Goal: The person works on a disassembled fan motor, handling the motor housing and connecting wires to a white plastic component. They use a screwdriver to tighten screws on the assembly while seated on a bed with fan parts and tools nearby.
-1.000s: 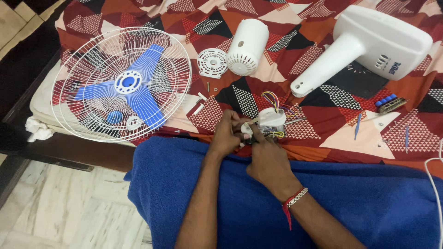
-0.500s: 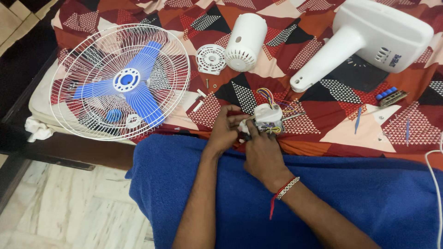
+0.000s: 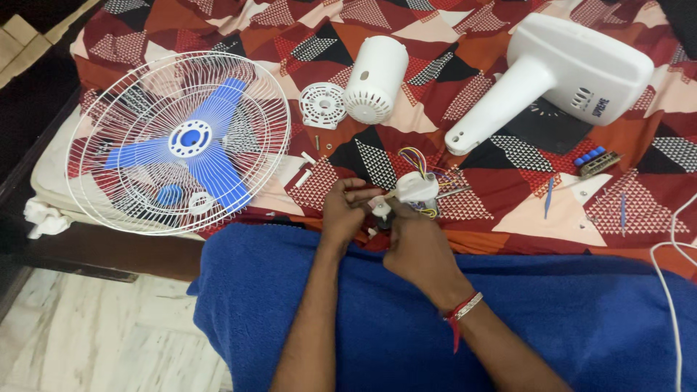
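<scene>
- Surface was a bed with a patchwork bedsheet [image 3: 508, 218] in red, orange, black and cream triangles, plus a plain blue towel [image 3: 377, 312] spread over the near edge where the arms rested. Pale marble floor [image 3: 87, 341] showed at the near left, and a dark wooden bed frame [image 3: 80, 250] ran under the mattress.
- Far left on the sheet: the white wire fan guard [image 3: 109, 116] lying flat with the blue three-blade fan blade [image 3: 190, 141] inside it.
- Just right of the cage, a few small white pegs and screws [image 3: 305, 170] were scattered about.
- Further back, a round white vented cap [image 3: 321, 104] lay touching the white motor cover [image 3: 376, 78], which was on its side.
- Middle, near edge: left hand [image 3: 345, 210] had its fingers curled in, pinching a small white knob [image 3: 380, 208]. Right hand [image 3: 414, 243] was closed around the underside of the white switch block [image 3: 417, 187] with its bunch of coloured wires [image 3: 415, 156]. Both hands were close together, just above the towel's far edge.
- Right of centre, far: the big white fan base [image 3: 566, 69] with its neck pointing down-left, a small dark printed label on its side.
- Near that, a small brown part with blue buttons [image 3: 594, 160], then two blue-handled screwdrivers [image 3: 549, 196].
- Far right edge: a white cord [image 3: 671, 254] looped down across the towel.
</scene>
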